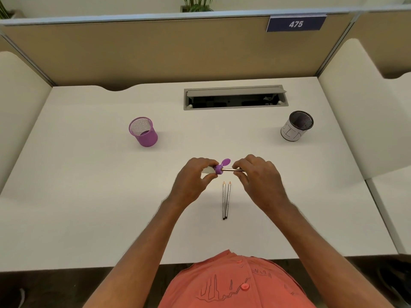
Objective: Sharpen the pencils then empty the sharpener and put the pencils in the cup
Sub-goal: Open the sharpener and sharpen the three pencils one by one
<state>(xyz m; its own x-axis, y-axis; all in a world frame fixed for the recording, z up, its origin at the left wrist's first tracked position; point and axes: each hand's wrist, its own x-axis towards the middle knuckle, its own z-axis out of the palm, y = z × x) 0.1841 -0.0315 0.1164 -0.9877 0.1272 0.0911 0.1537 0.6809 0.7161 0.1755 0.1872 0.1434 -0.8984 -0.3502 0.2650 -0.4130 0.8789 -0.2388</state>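
Two sharpened pencils [225,200] flat on desk [89,196], near centre, tips pointing far. Beyond: left hand [193,182] grips one purple sharpener [219,168]; right hand [259,177] pinches third pencil [230,169] inserted in it. Far: purple mesh cup [143,131] left, black cup [297,126] right.

Both bare forearms reach forward — left hand [195,176] and right hand [259,176] level, close together, fingers curled.

We sit at an office cubicle: a white desk [89,196] fenced by tan partition panels [133,52]. A numbered plate reading 475 [295,23] hangs on the partition, and a cable tray [235,97] is set into the desk.
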